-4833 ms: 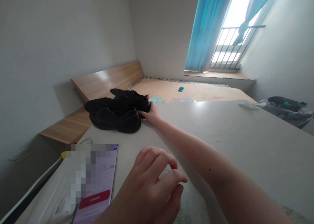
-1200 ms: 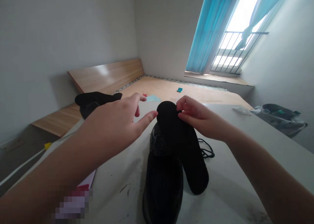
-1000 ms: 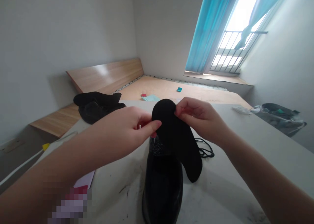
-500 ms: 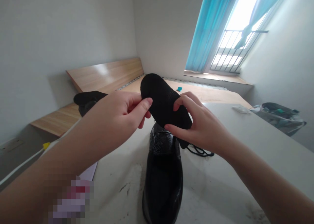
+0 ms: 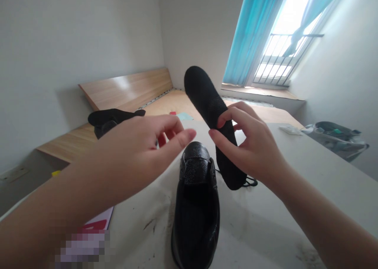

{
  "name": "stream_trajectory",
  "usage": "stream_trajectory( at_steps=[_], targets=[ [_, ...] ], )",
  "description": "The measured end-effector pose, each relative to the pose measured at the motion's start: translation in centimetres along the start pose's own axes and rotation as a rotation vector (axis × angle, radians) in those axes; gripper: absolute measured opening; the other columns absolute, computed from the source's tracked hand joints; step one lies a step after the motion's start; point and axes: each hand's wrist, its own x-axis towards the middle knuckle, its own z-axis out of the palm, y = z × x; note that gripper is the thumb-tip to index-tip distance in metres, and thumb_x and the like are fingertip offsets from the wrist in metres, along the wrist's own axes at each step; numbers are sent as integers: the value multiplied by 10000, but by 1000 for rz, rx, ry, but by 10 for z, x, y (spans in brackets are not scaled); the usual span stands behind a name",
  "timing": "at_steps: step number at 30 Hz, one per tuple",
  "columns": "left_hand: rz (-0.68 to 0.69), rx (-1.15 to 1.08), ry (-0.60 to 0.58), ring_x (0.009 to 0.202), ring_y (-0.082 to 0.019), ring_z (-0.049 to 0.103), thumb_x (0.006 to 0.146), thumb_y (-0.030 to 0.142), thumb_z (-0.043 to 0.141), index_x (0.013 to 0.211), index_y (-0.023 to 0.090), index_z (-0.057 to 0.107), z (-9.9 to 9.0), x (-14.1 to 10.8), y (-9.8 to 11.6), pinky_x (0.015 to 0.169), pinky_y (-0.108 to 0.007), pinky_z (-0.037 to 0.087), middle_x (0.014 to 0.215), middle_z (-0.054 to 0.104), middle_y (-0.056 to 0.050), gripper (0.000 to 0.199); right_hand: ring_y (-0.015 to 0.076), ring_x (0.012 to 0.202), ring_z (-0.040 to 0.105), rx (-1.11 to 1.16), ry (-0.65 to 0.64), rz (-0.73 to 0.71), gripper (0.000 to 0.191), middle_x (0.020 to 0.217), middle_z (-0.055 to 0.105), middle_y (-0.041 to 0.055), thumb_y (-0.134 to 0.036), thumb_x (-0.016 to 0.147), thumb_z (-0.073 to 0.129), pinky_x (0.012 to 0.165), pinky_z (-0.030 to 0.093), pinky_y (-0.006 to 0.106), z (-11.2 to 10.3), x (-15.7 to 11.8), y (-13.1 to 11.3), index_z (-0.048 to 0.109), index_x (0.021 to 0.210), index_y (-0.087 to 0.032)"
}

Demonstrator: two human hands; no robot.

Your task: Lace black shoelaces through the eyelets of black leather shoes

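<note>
A black insole is held tilted over the white table, its rounded end pointing up and left. My right hand pinches its middle between thumb and fingers. My left hand hovers left of the insole without touching it, its fingers curled and the thumb apart from them. Below both hands a black leather shoe stands with its opening toward me. Black laces show beyond the insole's lower end.
Behind my left wrist is another black shoe with a dark insole on top. A clear plastic bag sits off the right edge. A purple and red item lies near my left forearm.
My left hand has let go of the insole. My right hand has moved slightly right and up, and the insole now stands steeper, uncovering more of the shoe.
</note>
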Motion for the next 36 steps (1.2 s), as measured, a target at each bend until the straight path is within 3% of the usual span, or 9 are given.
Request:
stream_trajectory(
  at_steps=[6,11,14,17,23,29,34,36],
  targets=[
    [74,125,-231,1023,-295,622,808,439,684,1024,214,637,23,1,13,863,-404,509,1140,634,-92,315,185,776,530,104,1,107,157,843,536,30,-315,869,583,611,426,319,-3,5,0,528,757,-220],
    [127,293,-258,1279,-369,496,805,345,670,1186,126,594,42,1,15,1043,-503,435,1384,526,-211,447,162,743,512,204,-45,127,132,815,536,18,-281,845,569,604,418,298,-3,5,-3,536,739,-211],
    [140,302,-231,1199,-350,570,845,295,585,1277,97,544,47,4,15,995,-491,483,1315,587,-208,477,127,607,458,290,-92,198,159,689,507,-12,-304,837,576,521,381,272,-5,5,-5,518,722,-211],
    [145,297,-220,935,-297,676,882,262,495,1150,135,607,45,10,17,807,-433,555,1071,689,-140,316,95,505,376,381,-135,261,193,588,437,-45,-327,835,580,442,321,243,-7,5,-5,497,703,-214],
    [180,411,-181,666,-249,699,905,107,370,889,163,601,36,19,20,524,-327,449,774,708,-89,238,85,476,342,413,-220,290,201,546,387,-47,-305,788,578,402,263,224,-15,6,-8,473,642,-214],
    [217,401,-187,566,-217,645,908,181,401,762,195,562,27,14,12,479,-314,326,639,656,-41,218,88,439,355,421,-361,288,261,505,381,-33,-269,736,552,373,252,226,-31,6,-16,373,553,-220],
    [166,196,-146,547,-188,616,905,134,387,1150,225,514,22,8,8,471,-280,312,638,637,24,290,98,446,362,332,-464,211,261,506,385,-23,-256,761,510,367,276,232,-40,5,-21,385,536,-215],
    [158,119,-145,607,-165,634,862,75,403,1041,264,563,23,7,9,507,-264,348,717,666,35,306,111,465,378,255,-497,166,257,522,400,-14,-266,777,505,369,288,245,-45,5,-21,420,539,-217]
  ],
)
